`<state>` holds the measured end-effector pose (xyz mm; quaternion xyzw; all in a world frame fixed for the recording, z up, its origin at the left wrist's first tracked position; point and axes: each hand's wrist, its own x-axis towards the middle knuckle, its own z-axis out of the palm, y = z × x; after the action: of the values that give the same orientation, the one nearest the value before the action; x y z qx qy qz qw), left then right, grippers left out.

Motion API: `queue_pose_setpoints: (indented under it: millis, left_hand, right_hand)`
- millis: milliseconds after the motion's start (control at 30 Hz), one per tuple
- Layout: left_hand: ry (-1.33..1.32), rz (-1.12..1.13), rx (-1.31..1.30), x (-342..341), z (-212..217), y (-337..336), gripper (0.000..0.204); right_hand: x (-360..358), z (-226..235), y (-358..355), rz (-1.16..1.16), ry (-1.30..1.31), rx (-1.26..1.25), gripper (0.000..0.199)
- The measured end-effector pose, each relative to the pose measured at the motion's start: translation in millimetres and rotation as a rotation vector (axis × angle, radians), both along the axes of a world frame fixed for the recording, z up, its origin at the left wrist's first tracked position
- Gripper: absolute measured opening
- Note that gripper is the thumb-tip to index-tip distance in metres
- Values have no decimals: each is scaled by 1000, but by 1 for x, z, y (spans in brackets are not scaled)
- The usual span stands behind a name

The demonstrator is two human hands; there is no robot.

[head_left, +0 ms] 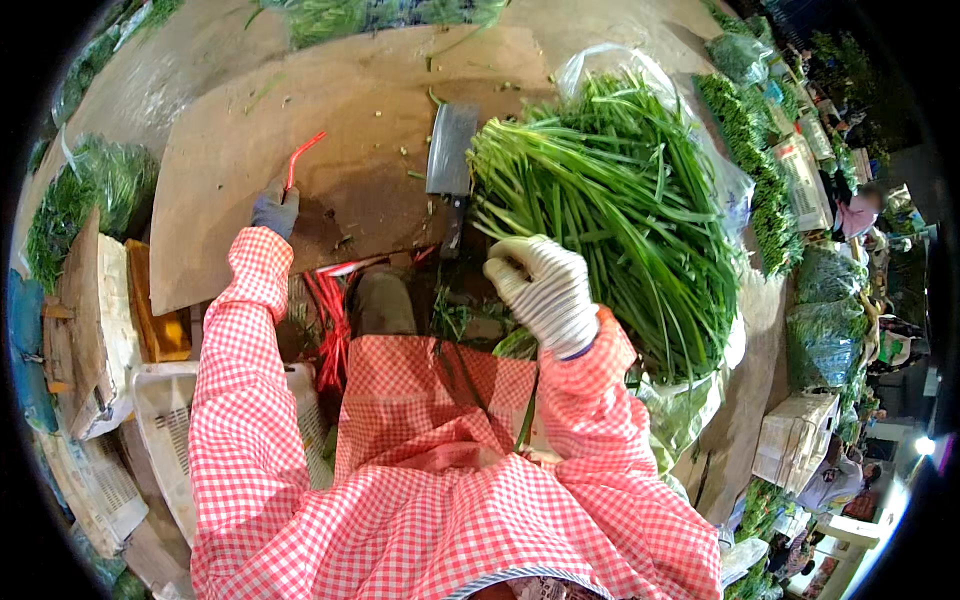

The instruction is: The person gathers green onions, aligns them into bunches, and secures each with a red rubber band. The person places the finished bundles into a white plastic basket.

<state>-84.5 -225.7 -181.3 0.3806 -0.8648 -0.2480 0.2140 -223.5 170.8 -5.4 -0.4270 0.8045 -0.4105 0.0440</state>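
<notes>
My left hand (273,209), in a grey glove, is closed on the lower end of a red tie strip (303,156) above the brown board (215,185). My right hand (548,292), in a white striped glove, is curled beside the near left edge of a large heap of long green garlic chives (630,210). Whatever its fingers hold, if anything, is hidden. A cleaver (452,150) lies on the board left of the chives, its dark handle toward me. Several red strips (330,325) hang in a bundle below the board's near edge.
Clear plastic (738,185) lies around the chives. At the left are a bagged heap of greens (115,190), a white plastic crate (165,400) and a wooden box (105,340). More greens (755,190), a foam box (795,440) and a distant person (858,212) are at the right.
</notes>
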Motion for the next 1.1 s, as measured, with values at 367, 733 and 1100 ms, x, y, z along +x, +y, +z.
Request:
queue_pose_setpoints:
  millis: [367, 733, 1100]
  left_hand:
    - [-97, 33, -315, -12, 69, 26, 60]
    - [646, -442, 1463, -61, 96, 315, 48]
    - [608, -87, 1807, -146, 76, 299, 36]
  right_hand:
    - [-119, 69, -25, 1, 541, 714, 76]
    - [-149, 26, -37, 149, 500, 870, 59]
    - [-174, 44, 40, -124, 340, 692, 57]
